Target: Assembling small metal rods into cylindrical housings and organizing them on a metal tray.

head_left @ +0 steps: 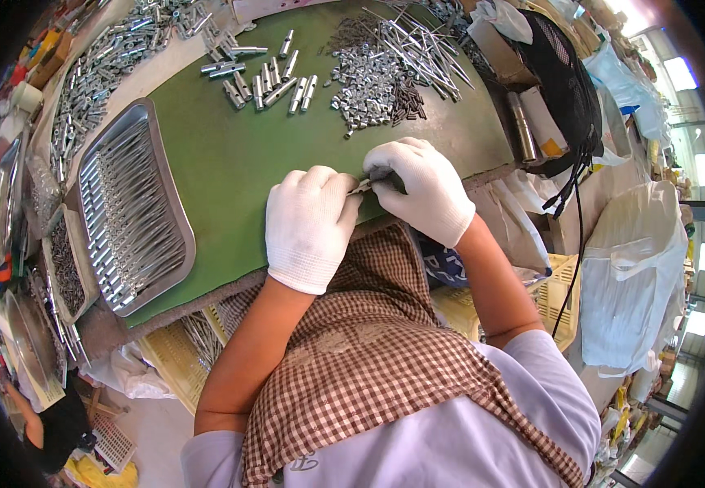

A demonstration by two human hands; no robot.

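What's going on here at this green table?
The person's left hand and right hand, both white-gloved, pinch a small metal part near the edge of the green tabletop. A metal tray of slender metal pieces lies to the left; silvery cylinders, small fittings and thin rods lie loose farther back.

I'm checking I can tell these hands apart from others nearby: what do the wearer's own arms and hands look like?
The left hand and right hand wear white knitted gloves with close-fitting cuffs. Dark grey smudges show near the right glove's fingertips. The forearms are bare below short, pale lavender sleeves.
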